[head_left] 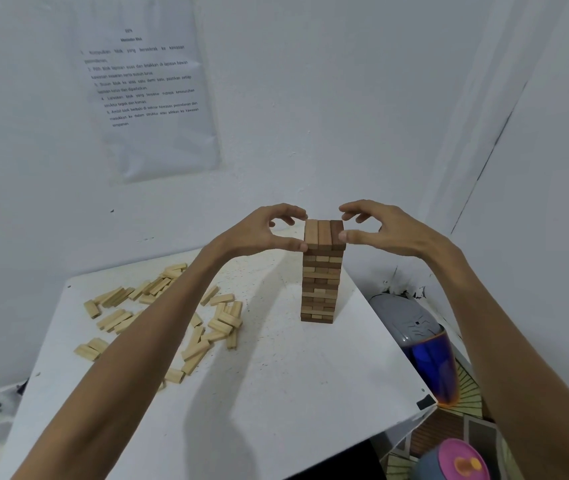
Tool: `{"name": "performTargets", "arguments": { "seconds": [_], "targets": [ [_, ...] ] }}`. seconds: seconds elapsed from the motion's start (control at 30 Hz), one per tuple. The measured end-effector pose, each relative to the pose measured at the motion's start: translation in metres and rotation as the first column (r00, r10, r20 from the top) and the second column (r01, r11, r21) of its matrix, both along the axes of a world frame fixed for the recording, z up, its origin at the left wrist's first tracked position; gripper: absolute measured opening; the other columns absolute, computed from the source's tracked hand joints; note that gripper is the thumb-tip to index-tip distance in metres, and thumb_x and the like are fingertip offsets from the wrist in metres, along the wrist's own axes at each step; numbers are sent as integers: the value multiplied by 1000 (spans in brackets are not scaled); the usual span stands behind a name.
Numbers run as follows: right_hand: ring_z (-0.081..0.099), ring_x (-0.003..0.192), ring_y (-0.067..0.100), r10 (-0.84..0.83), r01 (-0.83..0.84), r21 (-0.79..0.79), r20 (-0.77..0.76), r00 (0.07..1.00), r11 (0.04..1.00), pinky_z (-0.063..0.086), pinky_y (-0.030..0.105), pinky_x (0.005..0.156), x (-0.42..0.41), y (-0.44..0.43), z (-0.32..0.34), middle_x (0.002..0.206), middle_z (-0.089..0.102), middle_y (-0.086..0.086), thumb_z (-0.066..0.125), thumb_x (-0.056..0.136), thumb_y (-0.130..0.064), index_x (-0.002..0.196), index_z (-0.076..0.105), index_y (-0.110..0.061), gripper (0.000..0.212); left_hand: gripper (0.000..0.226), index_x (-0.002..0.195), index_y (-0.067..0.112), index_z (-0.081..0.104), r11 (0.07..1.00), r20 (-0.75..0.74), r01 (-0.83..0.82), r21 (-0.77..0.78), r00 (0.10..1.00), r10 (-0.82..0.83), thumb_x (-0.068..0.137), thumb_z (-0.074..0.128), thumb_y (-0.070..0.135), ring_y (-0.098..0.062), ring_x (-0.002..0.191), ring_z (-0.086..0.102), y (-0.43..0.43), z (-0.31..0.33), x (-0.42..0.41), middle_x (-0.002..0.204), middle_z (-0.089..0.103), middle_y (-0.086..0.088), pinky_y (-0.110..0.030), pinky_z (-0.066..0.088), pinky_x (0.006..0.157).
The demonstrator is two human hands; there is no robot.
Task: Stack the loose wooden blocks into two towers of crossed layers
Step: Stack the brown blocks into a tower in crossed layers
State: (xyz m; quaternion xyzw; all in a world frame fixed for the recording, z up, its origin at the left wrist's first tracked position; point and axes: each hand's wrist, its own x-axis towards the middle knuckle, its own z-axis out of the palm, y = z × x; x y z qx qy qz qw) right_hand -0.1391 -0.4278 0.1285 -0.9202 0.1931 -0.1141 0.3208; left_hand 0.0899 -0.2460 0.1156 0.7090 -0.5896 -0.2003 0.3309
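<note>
Step in hand: squaring up the top layer (324,233) of the first tower (321,285), by the look of it, with both hands up at the crown.
Left hand (265,230): curled in a C; the thumb presses the layer's near-left corner and the forefinger is at the far one, pinching it lengthwise.
Right hand (383,226): thumb on the layer's right side, fingers arched over the far end; I cannot tell whether they touch.
Task's thing: the tower stands tall at the table's (276,393) far right, with the loose blocks (158,317) scattered well apart at the left.
Next move: ease off without nudging, then reach left and start tower two, which I judge has not begun.
Hidden: the left forearm (158,344) covers part of the pile, and the tower's far face is unseen.
Hard to read: the wall sheet (151,98) has blurred print.
Cut off: a pink-lidded thing (459,459) at the bottom right.
</note>
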Motion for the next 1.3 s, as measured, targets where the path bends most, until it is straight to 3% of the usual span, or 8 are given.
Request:
{"name": "performTargets", "arguments": {
  "seconds": [0.2, 0.47, 0.67, 0.77, 1.0, 1.3],
  "targets": [
    [55, 119, 6, -6, 6, 9, 46, 999, 1000, 39, 28, 90, -4, -2, 4, 130, 59, -19, 60, 91, -59, 135, 57, -35, 51, 64, 136, 27, 59, 999, -19, -5, -32, 1000, 5, 80, 71, 56, -2, 121, 57, 10, 5, 5, 137, 60, 16, -33, 42, 106],
    [52, 121, 9, 29, -31, -48, -37, 999, 998, 40, 29, 95, -4, 2, 3, 135, 55, -17, 71, 75, -64, 138, 55, -34, 71, 67, 137, 29, 58, 1000, 11, -6, -16, 1000, 6, 78, 72, 57, -1, 122, 56, 14, 7, -2, 137, 59, 17, -35, 41, 108],
    [52, 122, 11, 16, -18, -58, -38, 999, 998, 42, 33, 98, -3, 5, 2, 137, 55, -14, 78, 82, -54, 137, 56, -33, 63, 69, 138, 29, 58, 1000, 32, -21, -1, 999, 21, 77, 72, 59, 2, 120, 56, 9, 4, -5, 135, 59, 19, -35, 41, 107],
    [52, 121, 11, 22, -25, -65, -44, 999, 998, 44, 35, 100, -2, 4, 2, 135, 56, -15, 75, 79, -60, 136, 56, -34, 66, 69, 137, 29, 58, 1000, 32, -23, -4, 999, 23, 77, 73, 58, 2, 120, 56, 6, 3, -7, 132, 59, 20, -34, 41, 105],
    [53, 120, 8, 17, -19, -54, -39, 999, 998, 43, 32, 98, -3, 4, 2, 134, 56, -17, 78, 82, -54, 136, 56, -35, 61, 68, 136, 25, 58, 1000, 21, -9, -7, 1000, 9, 76, 73, 52, -1, 118, 56, 2, 2, -11, 130, 60, 16, -34, 40, 104],
    [53, 119, 5, 2, -2, -50, 0, 1000, 999, 42, 23, 89, -2, 9, 3, 131, 56, -19, 75, 72, -68, 141, 50, -37, 80, 70, 138, 27, 56, 1000, 13, -18, -7, 1000, 18, 76, 73, 55, -1, 122, 55, 3, 1, -11, 135, 58, 15, -35, 40, 106]
  ]
}}
